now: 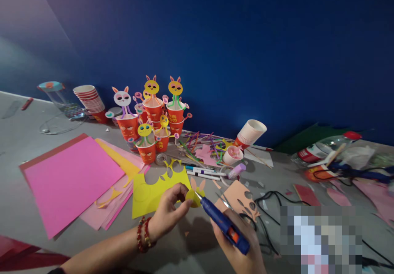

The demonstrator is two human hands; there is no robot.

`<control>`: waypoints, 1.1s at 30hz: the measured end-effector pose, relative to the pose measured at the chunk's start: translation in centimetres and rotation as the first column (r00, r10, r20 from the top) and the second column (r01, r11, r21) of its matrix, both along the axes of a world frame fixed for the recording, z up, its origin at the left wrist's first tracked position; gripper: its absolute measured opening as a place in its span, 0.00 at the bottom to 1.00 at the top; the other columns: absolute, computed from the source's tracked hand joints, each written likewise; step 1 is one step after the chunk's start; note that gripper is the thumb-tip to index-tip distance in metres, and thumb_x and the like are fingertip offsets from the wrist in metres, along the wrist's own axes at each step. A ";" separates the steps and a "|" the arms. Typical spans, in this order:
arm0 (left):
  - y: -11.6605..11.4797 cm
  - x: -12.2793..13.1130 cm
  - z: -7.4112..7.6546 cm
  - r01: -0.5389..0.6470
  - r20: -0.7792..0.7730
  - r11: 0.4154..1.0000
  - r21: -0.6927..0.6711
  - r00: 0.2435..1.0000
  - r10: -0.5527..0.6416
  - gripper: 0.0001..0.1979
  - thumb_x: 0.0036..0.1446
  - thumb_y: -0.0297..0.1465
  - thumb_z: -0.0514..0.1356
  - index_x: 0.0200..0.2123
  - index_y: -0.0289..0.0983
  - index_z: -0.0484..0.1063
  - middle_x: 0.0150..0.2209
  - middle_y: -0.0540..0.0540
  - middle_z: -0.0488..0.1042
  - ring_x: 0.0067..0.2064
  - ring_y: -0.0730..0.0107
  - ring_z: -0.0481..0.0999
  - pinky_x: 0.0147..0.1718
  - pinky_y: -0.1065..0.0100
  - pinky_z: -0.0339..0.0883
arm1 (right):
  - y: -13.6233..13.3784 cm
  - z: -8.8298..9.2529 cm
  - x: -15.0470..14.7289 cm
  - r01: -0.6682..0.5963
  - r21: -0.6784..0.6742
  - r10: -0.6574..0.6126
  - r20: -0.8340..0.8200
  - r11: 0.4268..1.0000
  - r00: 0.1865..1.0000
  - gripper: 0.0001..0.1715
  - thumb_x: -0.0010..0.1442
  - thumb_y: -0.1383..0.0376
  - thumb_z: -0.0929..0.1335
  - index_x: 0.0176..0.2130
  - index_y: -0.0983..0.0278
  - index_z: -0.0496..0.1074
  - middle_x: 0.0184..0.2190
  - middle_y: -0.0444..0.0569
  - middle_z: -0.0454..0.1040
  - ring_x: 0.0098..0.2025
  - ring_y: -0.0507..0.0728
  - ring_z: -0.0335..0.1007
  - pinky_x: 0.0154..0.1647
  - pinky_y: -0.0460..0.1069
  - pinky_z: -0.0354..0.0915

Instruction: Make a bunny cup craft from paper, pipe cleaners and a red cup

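Between thumb and fingers, my left hand (172,206) pinches a yellow paper disc (193,199) with two pale pink ears at its top. A blue hot glue gun (220,220) is gripped in my right hand (240,241), its metal tip at the upper part of the disc; I cannot tell if it touches. Behind my left hand lies a yellow paper sheet (147,192) with round cut-outs. Peach paper (235,196) with holes lies right of the disc, with scissors (226,202) on it, partly hidden by my right hand.
Red paper cups (127,127) with paper animal heads stand at the back. Pink sheets (74,179) lie at left. Pens (205,170), coloured pipe cleaners (197,142) and tilted stacked cups (250,132) are behind my hands. A black cord (261,208) and a bottle (326,147) are at right.
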State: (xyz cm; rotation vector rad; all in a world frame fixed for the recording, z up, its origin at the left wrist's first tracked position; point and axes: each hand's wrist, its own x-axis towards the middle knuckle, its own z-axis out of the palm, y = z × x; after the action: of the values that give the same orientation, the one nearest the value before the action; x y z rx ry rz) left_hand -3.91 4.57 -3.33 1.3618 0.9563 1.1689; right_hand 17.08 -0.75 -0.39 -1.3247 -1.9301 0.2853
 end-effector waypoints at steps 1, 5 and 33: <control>0.0 0.0 0.0 0.000 0.002 1.000 -0.005 1.000 0.000 0.10 0.60 0.35 0.61 0.30 0.37 0.65 0.29 0.50 0.67 0.31 0.71 0.66 0.33 0.71 0.64 | 0.0 0.0 -0.1 -0.006 -0.013 0.006 -0.010 1.000 1.000 0.05 0.61 0.67 0.68 0.31 0.60 0.70 0.23 0.47 0.75 0.24 0.57 0.74 0.25 0.47 0.69; -0.1 0.0 -0.1 -0.018 0.025 1.000 -0.026 1.000 0.019 0.11 0.58 0.36 0.62 0.30 0.37 0.65 0.29 0.51 0.65 0.31 0.72 0.65 0.32 0.71 0.63 | -0.3 -0.5 -0.4 -0.037 -0.088 0.022 -0.162 0.995 0.987 0.04 0.60 0.65 0.70 0.31 0.60 0.72 0.23 0.47 0.75 0.24 0.58 0.75 0.26 0.48 0.71; 0.3 -0.2 -0.9 -0.053 0.090 0.982 -0.183 0.993 0.071 0.19 0.50 0.46 0.69 0.29 0.37 0.70 0.25 0.53 0.64 0.27 0.72 0.63 0.27 0.73 0.61 | 3.5 -0.3 12.8 0.322 -0.445 -0.545 -0.600 0.836 0.585 0.25 0.51 0.46 0.75 0.33 0.65 0.74 0.15 0.43 0.70 0.17 0.54 0.64 0.20 0.47 0.59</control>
State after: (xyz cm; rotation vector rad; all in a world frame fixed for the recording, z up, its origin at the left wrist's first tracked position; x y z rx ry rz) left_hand -4.07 4.87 -4.26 1.1290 1.0156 1.1544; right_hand 29.90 2.78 -0.67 -1.5345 -0.8753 0.7319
